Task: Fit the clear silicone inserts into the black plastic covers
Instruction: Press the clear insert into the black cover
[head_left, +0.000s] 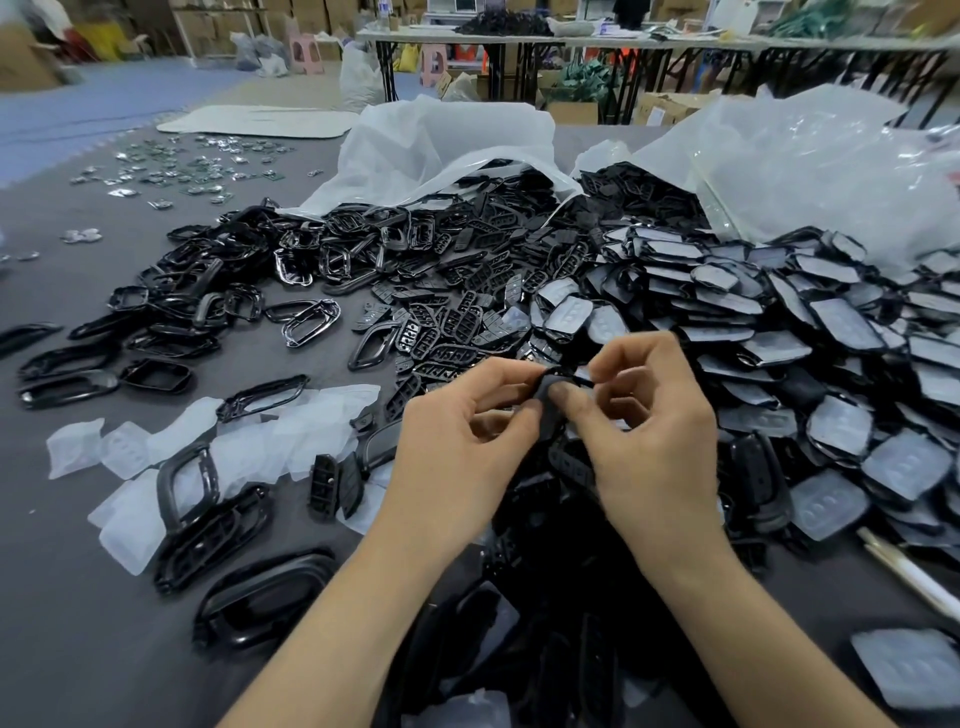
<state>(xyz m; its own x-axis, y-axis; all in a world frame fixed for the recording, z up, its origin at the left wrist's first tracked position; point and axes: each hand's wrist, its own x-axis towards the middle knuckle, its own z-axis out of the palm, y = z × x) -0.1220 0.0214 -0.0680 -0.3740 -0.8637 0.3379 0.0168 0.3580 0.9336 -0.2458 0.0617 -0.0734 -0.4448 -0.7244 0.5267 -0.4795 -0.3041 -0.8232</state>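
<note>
Head view, down across a grey table (78, 649) to two hands meeting at the middle. Small black cover (549, 396) held up between them, just above the heap and close to the body, most likely for a clear look at the fit while pressing. Left hand (467, 431) curled, thumb and forefinger pinching the cover's left edge to steady it. Right hand (660, 431) curled as well, thumb flat on the cover's face, fingertips nipping the far edge. Seemingly the pressing-in step; clear insert maybe already under the thumbs, but too blurred and too covered to say.

Sorted by stage, for short reaches. Loose clear inserts (249, 447) spread near the left hand, mixed with a few black frames (187, 483). Bare black covers (467, 296) heaped straight ahead, spilling from a white plastic bag (447, 140). Finished covers with inserts (831, 364) stacked in overlapping rows to the right, beside the right hand, reaching back to a second bag (810, 166). More such frames piled further back on the left; small shiny metal pieces (197, 166) scattered well beyond, near a pale flat board (260, 122). White stick or pen (904, 571) at the right edge.

Beyond the table, a workshop or storeroom: blue floor mats (104, 98), long folding tables (623, 39) loaded with goods, cardboard boxes (670, 106) and sacks beneath.
</note>
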